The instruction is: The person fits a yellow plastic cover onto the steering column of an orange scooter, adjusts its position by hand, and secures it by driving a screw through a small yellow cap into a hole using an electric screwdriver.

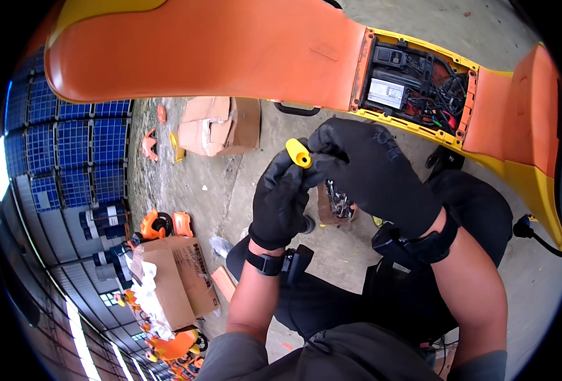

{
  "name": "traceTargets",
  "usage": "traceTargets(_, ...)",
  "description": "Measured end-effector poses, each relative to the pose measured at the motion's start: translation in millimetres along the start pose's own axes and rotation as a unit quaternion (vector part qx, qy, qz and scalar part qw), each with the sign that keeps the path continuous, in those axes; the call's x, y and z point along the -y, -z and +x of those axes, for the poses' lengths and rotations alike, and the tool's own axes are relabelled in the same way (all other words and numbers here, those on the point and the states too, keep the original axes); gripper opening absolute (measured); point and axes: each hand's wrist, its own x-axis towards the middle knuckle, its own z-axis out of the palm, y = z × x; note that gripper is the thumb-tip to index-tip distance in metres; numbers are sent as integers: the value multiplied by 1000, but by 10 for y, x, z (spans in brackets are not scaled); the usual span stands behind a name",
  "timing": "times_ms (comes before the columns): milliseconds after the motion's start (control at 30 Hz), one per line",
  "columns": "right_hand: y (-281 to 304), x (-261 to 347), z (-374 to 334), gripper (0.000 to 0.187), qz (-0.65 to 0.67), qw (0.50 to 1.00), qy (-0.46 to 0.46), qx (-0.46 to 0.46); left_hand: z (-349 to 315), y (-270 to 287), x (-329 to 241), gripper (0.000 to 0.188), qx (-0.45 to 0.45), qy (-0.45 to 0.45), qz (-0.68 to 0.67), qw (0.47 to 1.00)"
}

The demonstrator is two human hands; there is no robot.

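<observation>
Both my hands wear black gloves and meet in front of me. My left hand [280, 206] is closed on a small yellow plastic piece [299, 153], an elongated shape with a dark hole near its lower end. My right hand [379, 174] is closed too, its bent fingertips pressed against the left fingers beside the piece; whatever they pinch is hidden. Just beyond the hands stretches an orange and yellow scooter body [230, 54]. Its open compartment holds tangled black wires [443, 89] and a silver box [386, 93] with a label.
On the concrete floor, a cardboard box [220, 127] stands beyond my left hand, and a small carton of metal parts [337, 202] lies below the hands. Another open carton [179, 279] is at left, near orange parts [160, 225]. Blue crates [71, 133] are stacked far left.
</observation>
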Motion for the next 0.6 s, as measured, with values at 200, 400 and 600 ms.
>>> traceTargets(200, 74, 37, 9, 17, 12, 998, -23, 52, -55, 43, -40, 46, 5, -40, 26, 999)
traceTargets(400, 33, 61, 3, 16, 13, 996, -35, 86, -108, 57, -61, 46, -11, -49, 36, 998)
traceTargets(600, -107, 48, -21, 14, -26, 998, 24, 57, -148, 79, -51, 45, -60, -27, 61, 996)
